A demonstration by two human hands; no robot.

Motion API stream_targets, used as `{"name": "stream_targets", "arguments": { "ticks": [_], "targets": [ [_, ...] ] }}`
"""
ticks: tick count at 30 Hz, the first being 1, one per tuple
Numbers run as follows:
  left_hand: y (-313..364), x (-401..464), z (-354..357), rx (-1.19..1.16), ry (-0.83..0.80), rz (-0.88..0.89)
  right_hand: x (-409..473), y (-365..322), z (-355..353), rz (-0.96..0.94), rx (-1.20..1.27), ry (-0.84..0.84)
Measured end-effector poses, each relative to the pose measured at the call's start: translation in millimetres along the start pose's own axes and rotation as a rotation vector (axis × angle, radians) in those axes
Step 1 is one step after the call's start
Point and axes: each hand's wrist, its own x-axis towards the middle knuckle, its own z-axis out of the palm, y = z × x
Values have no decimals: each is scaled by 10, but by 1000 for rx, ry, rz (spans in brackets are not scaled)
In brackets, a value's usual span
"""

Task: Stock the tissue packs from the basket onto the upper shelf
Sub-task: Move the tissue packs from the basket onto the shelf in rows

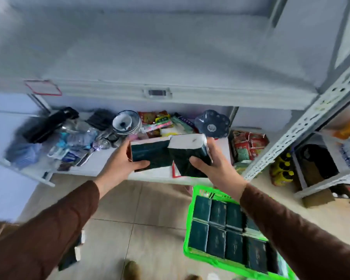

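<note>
My left hand [119, 162] grips a dark green tissue pack [150, 152] from its left side, thumb under its near edge. My right hand [214, 160] grips a second dark green tissue pack [187, 156], whose white end faces up. The two packs touch in front of the lower shelf, below the front edge of the white upper shelf [150, 57], which looks bare. On the floor at lower right stands a bright green basket [190, 219] holding several more dark green tissue packs [216, 229] in rows, partly hidden by my right sleeve.
The lower shelf [101, 160] is cluttered with bowls [125, 122], a dark plate [212, 123], snack packets and plastic-wrapped goods. A perforated metal upright [303, 126] rises at the right, with red packets [249, 144] and yellow bottles [281, 170] beside it. Tiled floor lies below.
</note>
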Motion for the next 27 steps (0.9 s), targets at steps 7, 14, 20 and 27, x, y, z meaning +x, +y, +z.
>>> {"name": "stream_targets", "arguments": {
  "ticks": [7,14,20,27],
  "targets": [
    [400,-364,-2038,-123,267,159,786,-2036,553,-334,46,-55],
    [402,90,-3859,58,454,277,1913,-3372,1527,-417,-5,-24],
    [249,993,-4943,282,491,279,2839,-4022,2057,-381,-225,64],
    [174,2337,-5808,561,492,261,4124,-4333,2435,-382,-351,66]
  ]
}}
